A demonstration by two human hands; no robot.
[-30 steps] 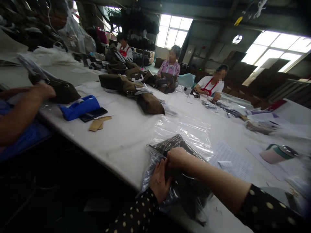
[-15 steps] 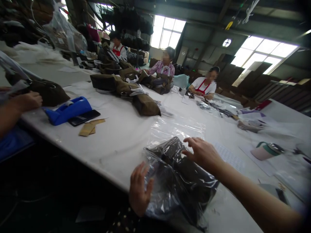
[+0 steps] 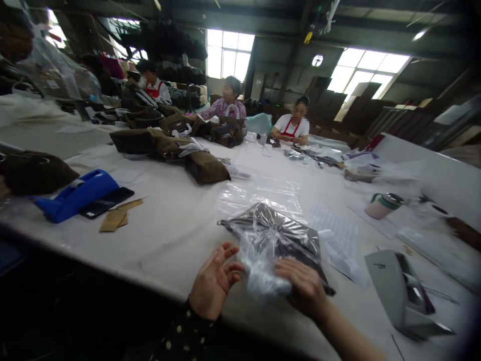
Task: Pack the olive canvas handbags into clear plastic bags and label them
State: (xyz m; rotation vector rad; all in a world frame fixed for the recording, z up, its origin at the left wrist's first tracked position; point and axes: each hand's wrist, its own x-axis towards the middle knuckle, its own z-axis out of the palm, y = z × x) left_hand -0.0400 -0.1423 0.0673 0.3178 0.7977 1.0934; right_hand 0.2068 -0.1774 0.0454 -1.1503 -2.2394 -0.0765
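A dark item (image 3: 300,238) lies flat on the white table in a clear plastic bag (image 3: 265,276). The plastic is drawn tight in folds over it, its loose end gathered into a blurred bunch toward me. My right hand (image 3: 304,286) is closed at the right side of that bunch, fingers pressed on the plastic. To the left of the bunch, my left hand (image 3: 216,281) is open, palm turned inward and fingers loosely curved. Its fingertips are close to the plastic; whether they touch it I cannot tell.
Left on the table are a blue tape dispenser (image 3: 77,195), a phone (image 3: 107,201) and brown card pieces (image 3: 118,216). Olive bags (image 3: 165,145) lie farther back. At right stand a cup (image 3: 383,205), printed sheets (image 3: 334,235) and a grey tape dispenser (image 3: 398,291). Several people work beyond.
The plastic's near end has been gathered into a bunch and the wrapped item lies flatter. My right hand has come down from its top to the bunch. The view has turned right.
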